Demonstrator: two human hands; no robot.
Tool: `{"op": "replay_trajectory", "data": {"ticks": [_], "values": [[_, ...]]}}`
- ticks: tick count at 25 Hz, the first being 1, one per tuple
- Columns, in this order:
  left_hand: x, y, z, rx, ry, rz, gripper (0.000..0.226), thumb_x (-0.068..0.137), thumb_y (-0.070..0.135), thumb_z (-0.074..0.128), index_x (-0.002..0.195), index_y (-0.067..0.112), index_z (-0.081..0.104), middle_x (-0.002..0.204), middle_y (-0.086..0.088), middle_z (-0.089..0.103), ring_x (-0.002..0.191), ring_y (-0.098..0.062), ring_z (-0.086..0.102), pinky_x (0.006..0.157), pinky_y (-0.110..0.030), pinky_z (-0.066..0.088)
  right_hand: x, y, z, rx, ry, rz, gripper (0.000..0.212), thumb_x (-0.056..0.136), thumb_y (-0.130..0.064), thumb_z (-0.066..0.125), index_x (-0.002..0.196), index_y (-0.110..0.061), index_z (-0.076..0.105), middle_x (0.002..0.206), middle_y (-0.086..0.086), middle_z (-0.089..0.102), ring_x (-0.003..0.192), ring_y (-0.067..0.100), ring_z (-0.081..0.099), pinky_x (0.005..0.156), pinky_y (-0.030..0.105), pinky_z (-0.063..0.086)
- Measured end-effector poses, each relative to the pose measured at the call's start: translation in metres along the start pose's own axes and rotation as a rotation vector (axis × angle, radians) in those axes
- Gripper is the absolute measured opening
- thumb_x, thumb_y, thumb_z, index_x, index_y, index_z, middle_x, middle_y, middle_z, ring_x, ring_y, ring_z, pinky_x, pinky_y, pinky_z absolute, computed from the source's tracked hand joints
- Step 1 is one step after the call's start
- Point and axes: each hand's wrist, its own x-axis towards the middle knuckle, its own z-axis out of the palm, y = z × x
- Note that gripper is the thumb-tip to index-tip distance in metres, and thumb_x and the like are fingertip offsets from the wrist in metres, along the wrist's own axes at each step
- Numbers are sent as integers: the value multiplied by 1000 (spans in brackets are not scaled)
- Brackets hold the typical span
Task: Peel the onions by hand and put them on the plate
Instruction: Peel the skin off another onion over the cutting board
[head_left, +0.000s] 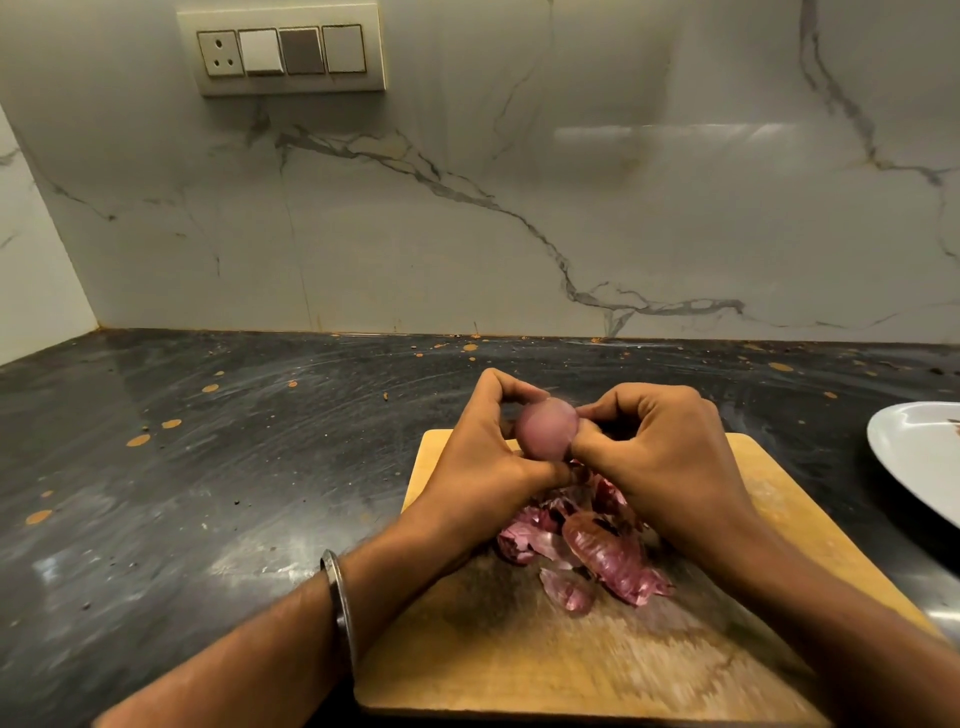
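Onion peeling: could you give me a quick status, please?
Left hand and right hand both grip onion above board. Skins piled on board. Plate at right, path clear.

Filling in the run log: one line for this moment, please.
step: peeling | onion: held by left hand and right hand above cutting board | skins: on board | plate: right

Onion held above the board's far end

Both hands hold the onion; peels lie on the cutting board below, the plate right.
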Motion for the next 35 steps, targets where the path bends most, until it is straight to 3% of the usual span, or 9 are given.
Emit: {"op": "replay_trajectory", "data": {"ticks": [6,11,15,18,21,23,27,31,35], "values": [[-1,1,-1,35,8,26,63,57,6,90,97,36,52,109,-5,66,98,-23,70,84,-47,59,0,0,-1,66,29,61,4,75,-16,80,74,-19,79,63,-6,73,61,8,69,58,37,57],[-1,0,1,-44,-10,-13,62,53,8,89,95,36,53,110,-13,66,100,-29,69,86,-51,58,-1,-2,-2,34,47,53,6,75,-14,81,72,-18,79,61,-7,72,58,2,66,53,26,54],[-1,0,1,-115,-36,-48,63,54,6,88,99,33,53,117,-18,64,107,-32,67,90,-50,57,-2,-4,-2,7,71,29,10,75,-12,81,69,-18,77,59,-8,70,57,4,66,52,28,54],[-1,0,0,-176,-51,-67,64,57,0,87,105,25,52,117,-16,65,105,-32,68,86,-43,58,-2,-4,-2,-19,83,11,12,74,-10,81,67,-18,76,60,-7,70,57,5,66,53,28,54],[0,2,-1,-273,-52,-74,63,63,-11,84,111,16,53,113,-4,69,100,-26,71,79,-30,59,2,-1,-5,19,114,50,14,74,-11,82,67,-20,75,61,-8,71,58,3,66,50,17,49],[2,4,-1,-331,-40,-99,62,65,-10,80,116,12,53,113,-4,69,97,-22,72,78,-27,58,4,1,-7,65,99,61,13,78,-12,79,73,-22,74,66,-8,72,62,4,67,54,18,53],[4,9,-4,-538,-41,-167,60,67,-4,73,122,9,53,114,-10,71,98,-25,70,82,-35,60,5,2,-6,59,34,35,15,87,-9,68,89,-22,75,76,-9,73,72,4,70,66,26,60],[4,13,-5,-671,-65,-230,61,76,4,67,133,8,47,124,-18,67,102,-27,69,78,-33,61,4,1,-5,-13,28,20,15,88,-10,67,84,-23,74,68,-12,70,68,-2,65,58,11,49],[6,16,-5,-683,-67,-269,53,86,10,59,137,1,47,124,-21,64,94,-20,69,75,-27,58,3,1,-2,-1,-9,-5,6,87,-23,69,86,-20,74,71,-6,71,70,6,66,64,24,53]]}}
